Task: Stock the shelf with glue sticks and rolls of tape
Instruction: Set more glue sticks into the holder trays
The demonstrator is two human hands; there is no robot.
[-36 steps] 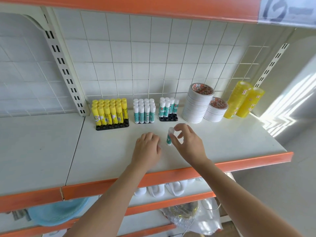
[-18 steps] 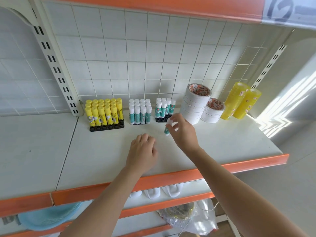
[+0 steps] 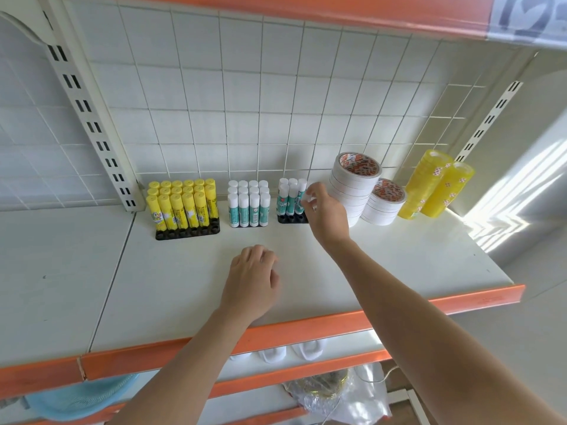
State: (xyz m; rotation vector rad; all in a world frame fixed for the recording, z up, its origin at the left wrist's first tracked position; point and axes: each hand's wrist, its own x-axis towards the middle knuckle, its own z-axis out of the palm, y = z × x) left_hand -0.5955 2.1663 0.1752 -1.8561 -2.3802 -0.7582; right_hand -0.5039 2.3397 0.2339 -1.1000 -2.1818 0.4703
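Along the back edge of the shelf (image 3: 306, 271), the stock runs in a row. Nearest the back left corner of this panel stands a black tray of yellow glue sticks (image 3: 183, 207), all upright. Just beside it to the right stands a block of white-capped teal glue sticks (image 3: 248, 205), also upright. The left hand (image 3: 253, 283) rests knuckles-up on the bare middle of the shelf, well forward of the row, fingers loosely curled and holding nothing. Further right, a smaller black tray (image 3: 291, 218) carries a partial set of white-and-teal glue sticks (image 3: 290, 197). The right hand (image 3: 326, 214) is at this tray's right side, its fingertips (image 3: 310, 204) pinching a white cap that appears to belong to a single glue stick; the stick's body is hidden behind the hand. The stick's long axis appears roughly vertical, in line with the empty sockets below it, and the right hand is the nearer hand to the tray. Seating the stick probably calls for a straight downward move. To the right stand two stacks of white tape rolls (image 3: 352, 185), then two stacks of yellow tape rolls (image 3: 435, 184) leaning toward the back right corner.
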